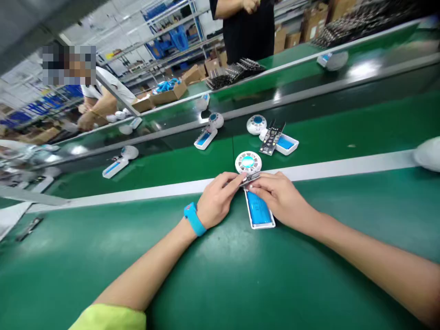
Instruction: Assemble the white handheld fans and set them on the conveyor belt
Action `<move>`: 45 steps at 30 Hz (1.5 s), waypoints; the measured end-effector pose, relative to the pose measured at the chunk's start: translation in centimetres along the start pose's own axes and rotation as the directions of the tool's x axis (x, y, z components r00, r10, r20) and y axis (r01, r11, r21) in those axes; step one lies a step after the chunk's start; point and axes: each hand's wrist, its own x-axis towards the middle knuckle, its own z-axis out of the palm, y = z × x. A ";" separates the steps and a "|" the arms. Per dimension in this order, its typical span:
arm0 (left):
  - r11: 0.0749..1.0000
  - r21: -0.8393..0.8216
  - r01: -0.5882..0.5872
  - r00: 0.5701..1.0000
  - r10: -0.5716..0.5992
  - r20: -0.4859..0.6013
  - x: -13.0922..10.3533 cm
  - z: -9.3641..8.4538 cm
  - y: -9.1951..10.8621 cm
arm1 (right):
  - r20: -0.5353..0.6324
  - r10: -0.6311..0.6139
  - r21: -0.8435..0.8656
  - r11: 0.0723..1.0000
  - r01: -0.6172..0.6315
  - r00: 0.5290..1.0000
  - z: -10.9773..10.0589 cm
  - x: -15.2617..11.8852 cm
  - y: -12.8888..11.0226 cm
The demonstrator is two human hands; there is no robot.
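My left hand (218, 197), with a blue wristband (195, 218) at its wrist, pinches one end of a small circuit board (252, 178). My right hand (280, 197) grips the board's other end, so it is held edge-on above an open handheld fan (260, 208). The fan's round white head (248, 162) with a blue centre points away from me. Its handle shell lies open towards me on the green bench, with a blue battery inside. My fingers and the board hide the neck of the fan.
Beyond my hands lies another opened fan (257, 124) with a black circuit board (272, 139) across its handle. More fan bodies (120, 161) rest along the conveyor. A white rounded part (428, 154) is at the right edge. Two people (249, 32) are across the line, near cardboard boxes (170, 94).
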 end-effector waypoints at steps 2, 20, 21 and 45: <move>1.000 0.004 -0.011 1.000 0.011 0.014 -0.1 0.1 0.0 | 0.017 0.019 0.029 0.999 -0.020 1.000 -0.3 0.0 0.1; 0.992 -0.103 -0.069 0.993 0.078 0.085 -0.2 -1.4 -1.7 | 0.087 0.159 -0.107 0.983 -0.150 0.983 -1.2 1.2 -1.4; 0.991 -0.104 -0.079 0.992 0.089 0.092 -0.1 -1.5 -1.6 | 0.090 0.165 -0.120 0.981 -0.154 0.982 -1.2 1.3 -1.5; 0.991 -0.100 0.088 0.956 -0.112 -0.272 2.1 0.4 1.2 | -0.014 0.181 -0.180 0.967 -0.181 0.983 0.6 2.1 -1.9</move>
